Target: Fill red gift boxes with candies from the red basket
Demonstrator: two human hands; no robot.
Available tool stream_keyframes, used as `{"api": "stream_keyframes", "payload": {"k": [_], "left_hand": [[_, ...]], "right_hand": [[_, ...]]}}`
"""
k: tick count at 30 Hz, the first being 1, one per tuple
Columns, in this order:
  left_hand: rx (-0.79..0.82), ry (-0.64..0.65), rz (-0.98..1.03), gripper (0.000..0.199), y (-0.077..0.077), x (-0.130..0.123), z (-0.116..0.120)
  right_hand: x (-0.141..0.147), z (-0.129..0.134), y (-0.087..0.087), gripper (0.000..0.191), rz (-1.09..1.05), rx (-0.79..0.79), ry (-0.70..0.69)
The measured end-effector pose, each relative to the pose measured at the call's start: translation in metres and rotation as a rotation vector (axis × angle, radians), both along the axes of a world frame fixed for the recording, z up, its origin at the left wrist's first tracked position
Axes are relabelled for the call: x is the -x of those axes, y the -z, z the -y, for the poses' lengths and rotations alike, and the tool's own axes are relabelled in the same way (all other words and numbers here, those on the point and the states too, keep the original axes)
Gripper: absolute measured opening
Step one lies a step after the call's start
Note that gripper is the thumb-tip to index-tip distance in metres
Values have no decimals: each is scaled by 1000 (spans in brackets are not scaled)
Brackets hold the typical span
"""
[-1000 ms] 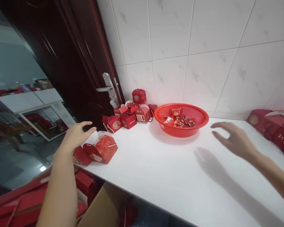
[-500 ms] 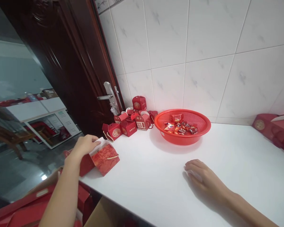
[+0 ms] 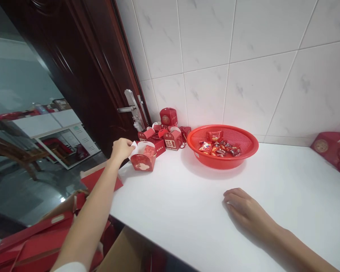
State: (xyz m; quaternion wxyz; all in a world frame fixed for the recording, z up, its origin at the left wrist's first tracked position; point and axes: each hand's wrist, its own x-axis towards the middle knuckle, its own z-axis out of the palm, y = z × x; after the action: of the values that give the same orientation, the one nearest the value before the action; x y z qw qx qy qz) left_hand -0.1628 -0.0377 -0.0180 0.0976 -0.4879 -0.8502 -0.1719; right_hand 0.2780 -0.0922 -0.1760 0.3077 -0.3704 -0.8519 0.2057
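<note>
My left hand (image 3: 122,149) is closed on the white flap of a red gift box (image 3: 143,162), which stands with its top open near the table's left edge. Just behind that box are several small red boxes (image 3: 172,139) with handles. My right hand (image 3: 239,204) rests on the white table (image 3: 172,204) with its fingers curled together; whether anything is inside them is hidden. Beyond it stands a red plastic basket (image 3: 222,162) with wrapped candies (image 3: 219,148) in it.
Another red box (image 3: 95,177) lies at the left table edge under my left forearm. Below are red flattened boxes (image 3: 42,241) and a cardboard carton (image 3: 124,249). A dark door (image 3: 102,75) stands at the left, and more red boxes (image 3: 328,151) lie far right.
My left hand has moved away from me and slightly right with the box, which has turned and now stands close to the small boxes. My right hand has barely moved.
</note>
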Motion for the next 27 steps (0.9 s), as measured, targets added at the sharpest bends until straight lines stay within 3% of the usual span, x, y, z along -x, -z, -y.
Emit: {"api": "stream_keyframes", "payload": {"k": [7,12,15,22,27], "left_hand": [[-184,137,344,20,2,-22,-7],[-65,365,581,39,6,-60,3],[-72,526,512,53,7,-94,9],[-77,913,311,31,25,-180,30],[-183,1020,350,29,34,-209,43]], "right_hand": [[2,2,-2,25,-8,70,30],[4,3,4,28,-33,195,137],[4,1,3,35,-106,163,152],[17,3,-41,46,-303,100,48],[14,3,-59,47,-226,217,152]]}}
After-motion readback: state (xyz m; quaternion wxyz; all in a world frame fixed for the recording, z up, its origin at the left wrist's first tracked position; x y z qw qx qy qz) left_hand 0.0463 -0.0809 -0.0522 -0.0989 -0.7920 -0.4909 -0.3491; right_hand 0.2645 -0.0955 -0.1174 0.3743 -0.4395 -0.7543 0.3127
